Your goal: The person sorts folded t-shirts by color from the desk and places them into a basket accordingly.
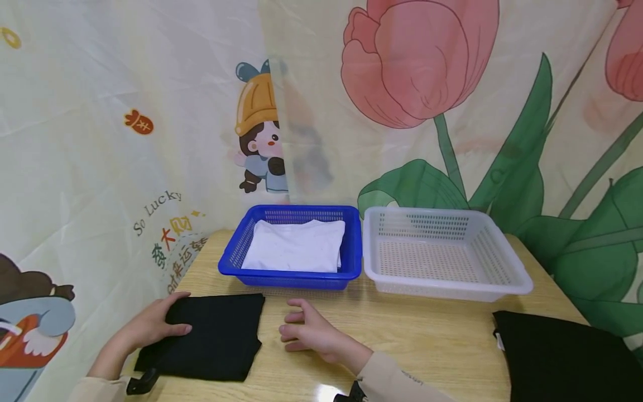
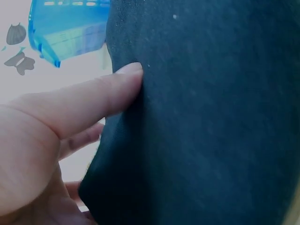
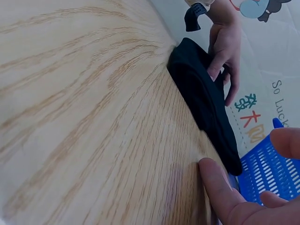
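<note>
A folded black garment lies at the left of the table, its exact kind not plain. My left hand grips its left edge. In the left wrist view the thumb lies on top of the black garment, with the other fingers partly hidden behind the edge. Over the wood between the garment and the table's middle, my right hand has its fingers loosely bent and holds nothing. The right wrist view shows the fingers of that hand apart from the black garment.
At the back stands a blue basket with a folded white cloth in it. Beside it is a white basket with nothing inside. Another black cloth with a small white tag lies at the right. A printed curtain hangs behind the table.
</note>
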Demonstrator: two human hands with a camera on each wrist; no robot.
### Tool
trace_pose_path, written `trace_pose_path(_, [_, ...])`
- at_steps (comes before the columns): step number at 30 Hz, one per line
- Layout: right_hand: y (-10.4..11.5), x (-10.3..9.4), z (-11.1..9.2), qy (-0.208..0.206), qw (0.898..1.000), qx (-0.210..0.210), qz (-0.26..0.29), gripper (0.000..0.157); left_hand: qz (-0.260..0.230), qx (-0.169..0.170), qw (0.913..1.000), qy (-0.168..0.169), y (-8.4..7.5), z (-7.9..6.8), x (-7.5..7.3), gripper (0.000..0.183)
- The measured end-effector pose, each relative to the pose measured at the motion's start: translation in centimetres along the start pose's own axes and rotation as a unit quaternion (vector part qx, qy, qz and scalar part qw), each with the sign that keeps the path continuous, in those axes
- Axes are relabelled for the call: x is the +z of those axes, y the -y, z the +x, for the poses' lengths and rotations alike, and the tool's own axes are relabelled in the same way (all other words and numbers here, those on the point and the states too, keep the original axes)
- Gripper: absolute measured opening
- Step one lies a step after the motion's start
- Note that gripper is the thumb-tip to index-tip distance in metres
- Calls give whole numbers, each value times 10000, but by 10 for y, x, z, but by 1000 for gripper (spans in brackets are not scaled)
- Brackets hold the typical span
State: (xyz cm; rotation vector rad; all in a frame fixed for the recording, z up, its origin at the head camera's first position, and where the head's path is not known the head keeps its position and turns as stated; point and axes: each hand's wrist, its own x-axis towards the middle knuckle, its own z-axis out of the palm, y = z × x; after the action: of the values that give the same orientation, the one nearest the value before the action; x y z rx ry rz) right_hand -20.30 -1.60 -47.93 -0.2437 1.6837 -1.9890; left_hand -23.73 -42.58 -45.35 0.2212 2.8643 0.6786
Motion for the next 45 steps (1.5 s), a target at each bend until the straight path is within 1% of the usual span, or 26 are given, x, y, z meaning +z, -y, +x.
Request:
trace_pose_path(5, [0, 2, 2, 2, 10000, 40, 34, 74, -419, -13, 9991, 67, -9, -1, 5, 92])
trace_pose_path(8, [2, 4, 2, 17, 10000, 59, 43, 73, -844, 33, 9963, 188, -15, -3, 9, 91])
trace_pose_path(10, [2, 4, 2, 32, 9999, 93, 49, 73, -1312, 86, 9906, 379, -18, -4, 12, 90])
trace_pose_path(12, [3, 5, 3, 36, 9999, 151, 71, 72, -1739, 175, 9831, 545, -21, -5, 15, 90])
trace_pose_path(14, [4, 5, 3, 44, 9997, 237, 108, 73, -2070, 238, 9757, 679, -23, -5, 18, 91])
trace_pose_path(17, [4, 5, 4, 23, 9992, 300, 259, 73, -2370, 308, 9679, 783, -25, -4, 21, 91])
trace_pose_path(22, [3, 8, 7, -57, 9984, 358, 427, 70, -2827, 296, 9535, 996, -28, -4, 27, 87])
trace_pose_path(23, [3, 9, 7, -49, 9983, 353, 450, 70, -2873, 303, 9518, 1027, -29, -4, 29, 87])
trace_pose_path(26, [1, 11, 9, -26, 9989, 314, 348, 67, -2895, 441, 9502, 1068, -32, -3, 32, 84])
trace_pose_path(30, [-2, 10, 12, -133, 9994, 123, -284, 63, -2804, 677, 9506, 1147, -38, -1, 35, 83])
trace_pose_path(33, [-3, 6, 12, -280, 9971, -76, -706, 61, -2837, 663, 9490, 1207, -42, 0, 38, 83])
trace_pose_path(35, [-3, 4, 12, -352, 9953, -187, -880, 60, -2785, 616, 9508, 1207, -45, 0, 39, 84])
trace_pose_path(37, [-2, 1, 11, -392, 9939, -247, -1000, 60, -2776, 554, 9513, 1220, -47, 1, 40, 83])
trace_pose_path(40, [-1, -3, 8, -377, 9924, -260, -1142, 63, -2739, 611, 9516, 1252, -51, 2, 42, 83])
trace_pose_path(45, [-2, -12, 6, -317, 9929, -215, -1129, 69, -3042, 695, 9381, 1503, -60, 6, 46, 84])
